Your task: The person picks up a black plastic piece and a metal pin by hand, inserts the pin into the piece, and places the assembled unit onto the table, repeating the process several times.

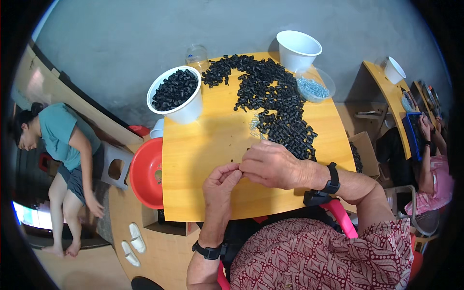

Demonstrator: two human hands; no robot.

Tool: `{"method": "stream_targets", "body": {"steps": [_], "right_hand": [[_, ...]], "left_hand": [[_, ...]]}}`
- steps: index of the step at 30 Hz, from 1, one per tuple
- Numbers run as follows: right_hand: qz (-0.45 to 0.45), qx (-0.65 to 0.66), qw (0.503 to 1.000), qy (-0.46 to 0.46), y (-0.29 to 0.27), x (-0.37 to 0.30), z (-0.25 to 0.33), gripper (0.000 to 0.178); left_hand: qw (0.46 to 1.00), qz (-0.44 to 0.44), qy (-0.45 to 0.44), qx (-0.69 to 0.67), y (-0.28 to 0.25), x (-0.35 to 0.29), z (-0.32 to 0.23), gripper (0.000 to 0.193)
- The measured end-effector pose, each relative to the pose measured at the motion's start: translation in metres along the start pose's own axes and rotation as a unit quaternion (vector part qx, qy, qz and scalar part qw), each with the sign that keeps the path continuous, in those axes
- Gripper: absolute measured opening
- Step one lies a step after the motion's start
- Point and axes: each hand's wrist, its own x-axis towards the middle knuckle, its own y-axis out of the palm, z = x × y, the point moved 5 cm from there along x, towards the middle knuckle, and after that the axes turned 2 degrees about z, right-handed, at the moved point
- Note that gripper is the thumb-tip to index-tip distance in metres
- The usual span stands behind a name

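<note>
My left hand (220,187) and my right hand (274,164) meet over the near part of the yellow table (193,198). Thumb and fingers of both are pinched together, with the fingertips touching. Whatever lies between them is too small and covered to make out. Just beyond my right hand spreads a big pile of small black plastic pieces (285,130), short and tube-like. Beside its left edge lie a few loose silver screws (254,124). More screws (313,88) fill a clear round bowl (319,98) at the far right.
A white bucket (188,112) full of black pieces stands at the far left, a glass jar (196,54) behind it. Another white bucket (299,52) is at the back right. Left of the table are a red basin (145,174) and a seated person (67,130); another person (430,179) works at right.
</note>
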Motion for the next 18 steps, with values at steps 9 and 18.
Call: {"method": "stream_targets", "body": {"steps": [9, 18], "right_hand": [[-0.103, 0.056, 0.990, 0.079, -0.001, -0.018, -0.004, 0.021], [-0.080, -0.074, 0.994, 0.020, 0.000, -0.020, 0.011, 0.017]], "left_hand": [[0.999, 0.000, -0.022, -0.032, 0.009, -0.002, 0.005, 0.023], [0.999, 0.026, -0.003, 0.027, 0.006, -0.007, 0.014, 0.021]]}}
